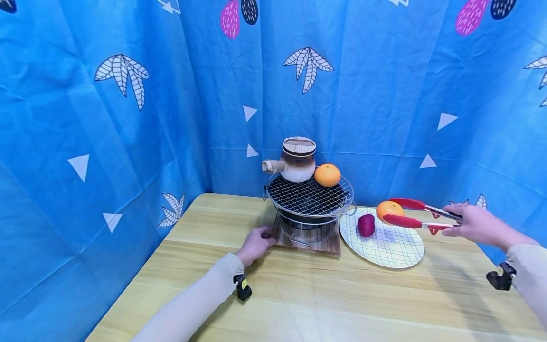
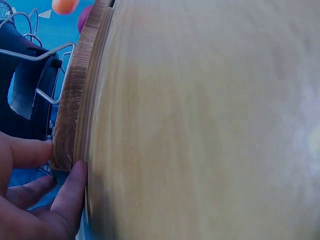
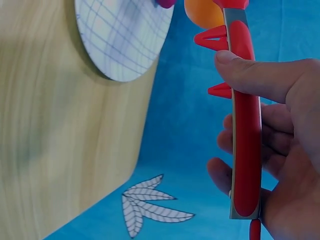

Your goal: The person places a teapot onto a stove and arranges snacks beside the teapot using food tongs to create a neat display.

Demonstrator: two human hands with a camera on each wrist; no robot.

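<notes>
My left hand [image 1: 255, 244] pinches the left edge of a dark wooden board [image 1: 328, 245], thumb on top in the left wrist view. On this board stands a round black grill with a wire mesh [image 1: 299, 194]. My right hand [image 1: 480, 225] grips red-handled tongs [image 1: 403, 222], its thumb along one arm in the right wrist view. Between the red tips the tongs hold an orange [image 1: 387, 209], above a pale checked plate [image 1: 397, 251]. A dark purple-red round fruit [image 1: 366, 225] lies on that plate. Another orange [image 1: 327, 175] sits on the mesh.
Beside the orange on the mesh is a brown-and-white side-handled teapot [image 1: 298, 166] with a lid. A light wooden table [image 1: 273, 299] carries everything. Blue patterned curtains [image 1: 363, 95] hang close behind it and along both sides.
</notes>
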